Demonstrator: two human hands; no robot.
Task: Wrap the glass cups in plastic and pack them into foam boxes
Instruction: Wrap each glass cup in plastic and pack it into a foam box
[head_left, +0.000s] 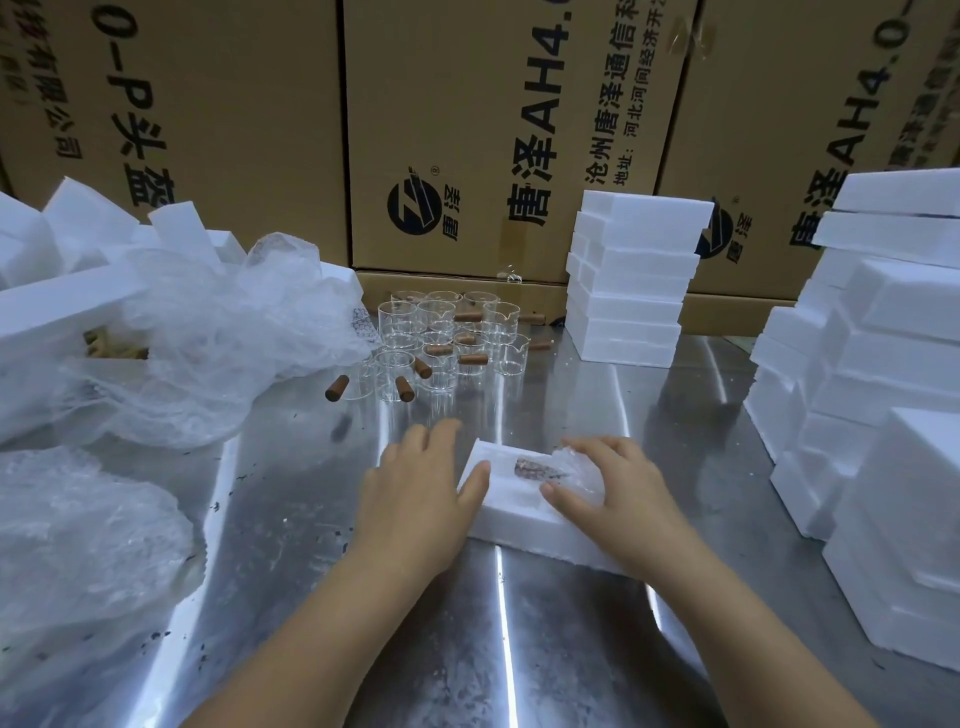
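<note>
Cool, even overhead light, moderately bright. Steel tabletop (291, 519) throws glare: thin bright streaks in front of the foam box (519, 514) and behind it to the right. Shadows soft and shallow, darkest along the box's near edge. Foam stacks (883, 415) right of the box near blown out, little surface detail. Fisheye bend: cartons (467, 130) behind the box lean outward. Plastic (78, 545) left of the box soft, smeared.

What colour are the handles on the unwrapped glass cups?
Reddish brown handles on clear cups; head view.
</note>
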